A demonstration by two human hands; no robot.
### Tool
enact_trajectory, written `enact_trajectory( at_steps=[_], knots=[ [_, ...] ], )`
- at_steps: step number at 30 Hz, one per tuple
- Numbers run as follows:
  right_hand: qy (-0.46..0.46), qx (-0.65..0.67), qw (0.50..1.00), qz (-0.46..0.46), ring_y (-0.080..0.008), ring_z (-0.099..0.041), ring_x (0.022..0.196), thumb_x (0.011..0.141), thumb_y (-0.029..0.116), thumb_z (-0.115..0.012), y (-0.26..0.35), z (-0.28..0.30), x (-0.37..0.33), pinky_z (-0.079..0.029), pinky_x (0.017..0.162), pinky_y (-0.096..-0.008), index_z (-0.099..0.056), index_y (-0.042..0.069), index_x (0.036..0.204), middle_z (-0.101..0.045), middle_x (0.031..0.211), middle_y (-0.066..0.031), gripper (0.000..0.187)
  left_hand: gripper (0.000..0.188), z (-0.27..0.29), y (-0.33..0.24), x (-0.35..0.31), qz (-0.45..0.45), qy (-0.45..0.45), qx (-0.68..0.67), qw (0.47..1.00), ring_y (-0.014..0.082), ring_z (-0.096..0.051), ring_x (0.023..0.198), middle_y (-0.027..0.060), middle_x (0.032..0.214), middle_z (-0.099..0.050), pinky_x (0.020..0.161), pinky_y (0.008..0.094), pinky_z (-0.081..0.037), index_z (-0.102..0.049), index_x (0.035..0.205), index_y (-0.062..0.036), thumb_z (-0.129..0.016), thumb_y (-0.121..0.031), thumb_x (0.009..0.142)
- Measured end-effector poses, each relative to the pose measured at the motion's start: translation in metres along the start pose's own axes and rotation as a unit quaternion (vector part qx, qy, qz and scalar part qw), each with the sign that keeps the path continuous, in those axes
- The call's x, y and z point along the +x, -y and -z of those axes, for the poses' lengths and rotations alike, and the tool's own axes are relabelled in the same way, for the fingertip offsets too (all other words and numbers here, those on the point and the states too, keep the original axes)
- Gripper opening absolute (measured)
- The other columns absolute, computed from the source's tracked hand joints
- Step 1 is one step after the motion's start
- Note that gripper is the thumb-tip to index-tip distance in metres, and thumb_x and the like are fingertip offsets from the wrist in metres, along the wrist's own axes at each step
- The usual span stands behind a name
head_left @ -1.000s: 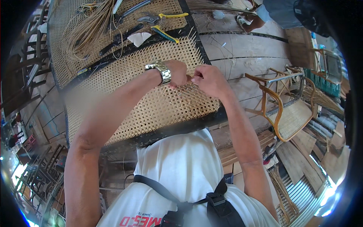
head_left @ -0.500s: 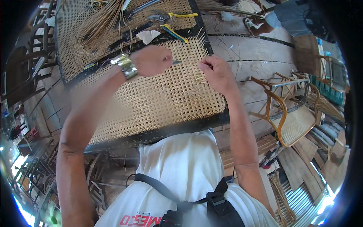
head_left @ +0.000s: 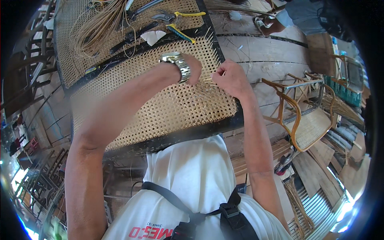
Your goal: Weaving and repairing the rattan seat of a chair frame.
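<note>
A woven cane panel (head_left: pixel 160 106) in a black frame lies before me, with loose strand ends fringing its right edge. My left hand (head_left: pixel 193 69), wearing a metal watch (head_left: pixel 178 66), is curled low over the weave near that edge. Its fingers are turned away, so what they hold is hidden. Beside it, at the panel's right edge, my right hand (head_left: pixel 233 79) is closed in a pinch. Pale cane strand ends (head_left: pixel 208 77) run up to its thumb and forefinger, and a bit of pale strand shows between them.
Beyond lie yellow-handled pruning shears (head_left: pixel 166 17), a white scrap (head_left: pixel 153 37), a small yellow tool (head_left: pixel 92 70) and a bundle of cane strands (head_left: pixel 96 30). A wooden chair frame (head_left: pixel 298 116) stands at right. At the upper right is another person's foot (head_left: pixel 264 27).
My left hand has moved right, towards my right hand, and its wrist has turned. A small dark pointed tip that stuck out of it is now out of sight. My right hand has barely moved.
</note>
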State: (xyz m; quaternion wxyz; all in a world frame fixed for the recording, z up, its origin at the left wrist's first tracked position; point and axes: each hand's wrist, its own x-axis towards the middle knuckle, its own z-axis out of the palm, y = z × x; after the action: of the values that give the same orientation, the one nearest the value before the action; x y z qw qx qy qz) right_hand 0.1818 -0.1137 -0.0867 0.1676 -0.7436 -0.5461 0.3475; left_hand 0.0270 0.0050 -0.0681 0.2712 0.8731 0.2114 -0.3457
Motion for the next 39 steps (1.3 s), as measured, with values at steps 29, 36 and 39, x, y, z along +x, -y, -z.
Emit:
enact_trajectory(
  at_steps=[29,36,39],
  knots=[
    [-0.006,-0.024,0.998,-0.056,-0.0335,-0.056,0.112,0.078,0.017,-0.069,0.009,-0.035,-0.013,-0.043,0.099,-0.0448,-0.075,0.010,0.086,-0.063,0.115,-0.0100,0.013,0.054,-0.041,0.030,0.015,0.015,-0.010,-0.149,0.989,0.0136,-0.056,0.048,0.0045,0.061,-0.061,0.044,0.0303,-0.043,-0.066,0.071,-0.0101,-0.056,-0.058,0.094],
    [0.024,0.047,0.992,0.113,-0.0319,-0.059,0.107,0.084,0.022,-0.070,0.013,-0.014,-0.043,-0.046,0.095,-0.0419,-0.072,0.007,0.091,-0.063,0.111,-0.0111,0.016,0.049,-0.024,0.155,-0.076,0.123,-0.195,0.091,0.969,0.0224,-0.063,0.062,0.0100,0.070,-0.063,0.054,0.0392,-0.047,-0.064,0.081,-0.0077,-0.054,-0.053,0.097],
    [-0.078,0.073,0.992,0.073,-0.0313,-0.061,0.103,0.083,0.029,-0.073,0.019,-0.008,-0.044,-0.047,0.091,-0.0412,-0.071,0.005,0.097,-0.063,0.106,-0.0127,0.028,0.048,-0.010,0.150,-0.091,0.208,-0.253,0.045,0.944,0.0308,-0.070,0.084,0.0128,0.090,-0.072,0.070,0.0432,-0.054,-0.070,0.092,-0.0082,-0.062,-0.055,0.090]
  ],
)
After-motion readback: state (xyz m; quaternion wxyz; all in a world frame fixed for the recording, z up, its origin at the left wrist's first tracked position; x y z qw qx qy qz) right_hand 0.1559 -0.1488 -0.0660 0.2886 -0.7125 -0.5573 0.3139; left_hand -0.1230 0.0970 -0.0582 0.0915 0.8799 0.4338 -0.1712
